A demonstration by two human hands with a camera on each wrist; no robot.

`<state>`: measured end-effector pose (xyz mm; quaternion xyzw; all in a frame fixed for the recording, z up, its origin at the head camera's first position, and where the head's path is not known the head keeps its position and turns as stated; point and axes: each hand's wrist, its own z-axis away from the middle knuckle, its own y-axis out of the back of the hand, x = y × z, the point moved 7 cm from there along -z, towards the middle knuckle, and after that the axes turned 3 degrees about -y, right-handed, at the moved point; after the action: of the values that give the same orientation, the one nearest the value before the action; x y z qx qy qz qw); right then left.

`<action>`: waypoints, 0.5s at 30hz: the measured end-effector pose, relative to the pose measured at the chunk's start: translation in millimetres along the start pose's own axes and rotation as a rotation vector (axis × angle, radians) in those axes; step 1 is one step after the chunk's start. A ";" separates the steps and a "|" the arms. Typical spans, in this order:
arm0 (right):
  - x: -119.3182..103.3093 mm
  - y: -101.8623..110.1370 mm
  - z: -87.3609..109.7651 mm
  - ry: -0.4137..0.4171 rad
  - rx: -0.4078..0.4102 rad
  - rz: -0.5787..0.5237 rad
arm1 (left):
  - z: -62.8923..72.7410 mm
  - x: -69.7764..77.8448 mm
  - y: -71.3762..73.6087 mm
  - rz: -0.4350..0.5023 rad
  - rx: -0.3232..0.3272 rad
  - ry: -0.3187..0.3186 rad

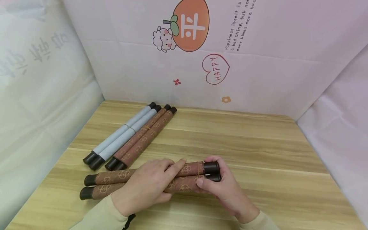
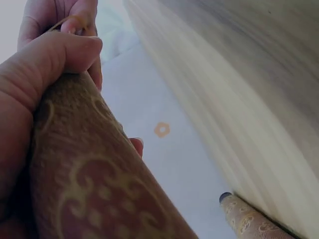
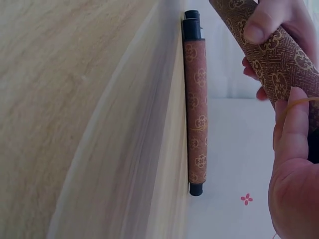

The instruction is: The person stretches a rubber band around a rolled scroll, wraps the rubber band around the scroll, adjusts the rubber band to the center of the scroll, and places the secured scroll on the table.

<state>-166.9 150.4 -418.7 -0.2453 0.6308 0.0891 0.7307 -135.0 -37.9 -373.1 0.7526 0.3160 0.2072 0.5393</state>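
Two brown scrolls [image 1: 123, 174] with gold flower patterns and black end knobs lie side by side across the front, held by both hands. My left hand [image 1: 146, 185] grips the pair around the middle. At the right end, my right hand [image 1: 227, 188] holds the scrolls close to the black knobs. A thin yellow-brown rubber band [image 1: 199, 169] crosses the scrolls there. In the right wrist view the rubber band [image 3: 294, 105] runs over the right hand's fingers [image 3: 294, 129]. The palms and part of the scrolls' middle are hidden.
Behind and left on the wooden table [image 1: 244, 140] lie two more brown scrolls [image 1: 143, 137], banded together. Beside them is a banded pair of light blue scrolls [image 1: 123, 131]. White printed cloth [image 1: 129, 64] stands along the back and sides.
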 end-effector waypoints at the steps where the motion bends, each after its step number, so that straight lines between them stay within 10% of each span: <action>1: 0.4 -0.7 -0.3 -0.004 0.001 0.000 | -1.0 0.3 -0.4 0.012 0.002 0.005; 15: 5.8 -2.4 1.6 0.016 -0.012 0.060 | -2.0 -2.0 8.3 0.065 0.041 0.060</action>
<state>-163.4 148.1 -423.6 -0.2315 0.6433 0.1126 0.7211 -135.6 -39.8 -364.6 0.7669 0.3116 0.2405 0.5068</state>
